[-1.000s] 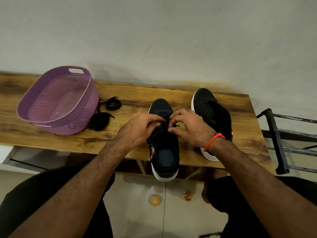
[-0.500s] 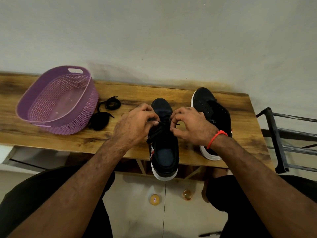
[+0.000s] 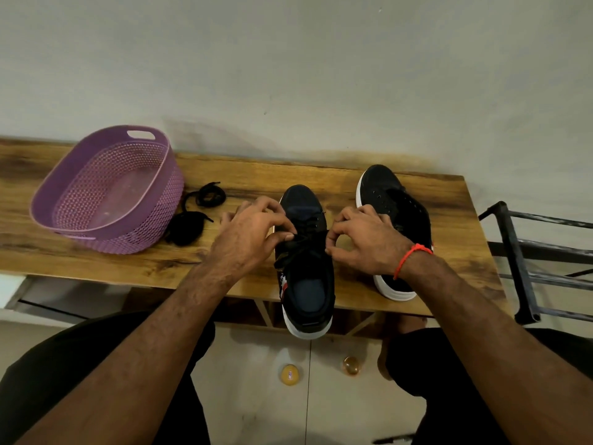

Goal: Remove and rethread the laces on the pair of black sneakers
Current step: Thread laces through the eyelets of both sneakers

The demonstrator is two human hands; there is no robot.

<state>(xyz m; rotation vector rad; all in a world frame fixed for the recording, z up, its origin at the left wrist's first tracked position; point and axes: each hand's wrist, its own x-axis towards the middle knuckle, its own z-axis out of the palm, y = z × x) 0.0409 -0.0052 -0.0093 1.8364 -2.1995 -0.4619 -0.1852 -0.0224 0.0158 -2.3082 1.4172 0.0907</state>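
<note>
Both hands work at the laced sneaker [image 3: 305, 261]: the left hand [image 3: 250, 236] has its grip pinched on the black lace [image 3: 303, 240] at the sneaker's left side, thumb and forefinger closed on the strand, the other fingers curled above the toe end. The right hand [image 3: 365, 242] mirrors it on the sneaker's right side, thumb and forefinger pinching the other end of that lace, with a rounded gap showing between them; a red thread band [image 3: 409, 256] circles its wrist. Between the two grips the lace runs across the eyelets, where several crossings are already threaded. This sneaker lies on the wooden surface [image 3: 96, 255] with its toe toward the wall and its white-soled heel jutting past the near edge. The second sneaker [image 3: 394, 200] stands just to its right, also toe to the wall, its eyelets bare as far as they show and its heel end partly hidden by the right wrist. A loose black lace [image 3: 195, 216] lies in a bundled heap with a small coil beyond it, on the surface between the left hand and a purple basket [image 3: 106, 194] that stands farther left. A dark metal rack [image 3: 526, 261] stands off the right end of the surface. On the floor below lie two small round things, one yellow [image 3: 289, 375] and one amber [image 3: 351, 365].
</note>
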